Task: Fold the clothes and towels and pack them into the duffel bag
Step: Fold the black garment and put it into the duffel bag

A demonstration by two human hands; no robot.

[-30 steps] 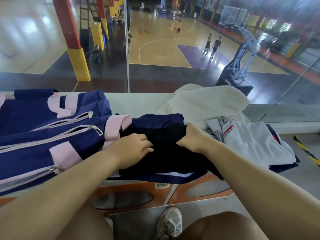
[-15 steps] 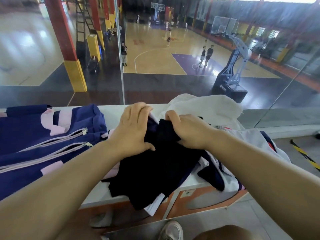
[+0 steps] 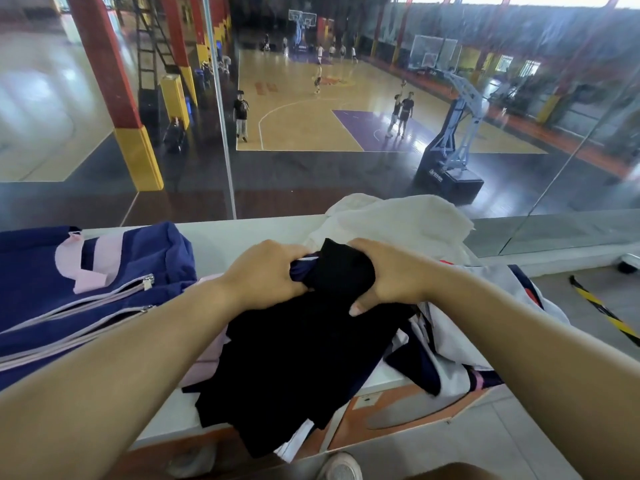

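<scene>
The navy duffel bag (image 3: 86, 289) with pink trim fills the left of the frame. It lies on a white ledge (image 3: 249, 233) just beside the left forearm, its near end close to the left hand. At the centre a black garment (image 3: 294, 358) hangs from both hands and drapes over the ledge's front edge toward the bottom of the frame, its top bunched between the hands. Above and right of the hands a white towel (image 3: 398, 223) lies heaped on the ledge. At the right a white shirt (image 3: 485, 323) with dark and red trim lies crumpled under the right forearm.

The left hand (image 3: 266, 275) clenches the garment's upper left edge, fingers curled into the cloth. The right hand (image 3: 388, 275) grasps the bunched top from the right, thumb pressed on the front.

White lettering on the base of the basketball stand (image 3: 450, 168) in the upper right and a small label (image 3: 372, 398) below the ledge are too small to read.
</scene>
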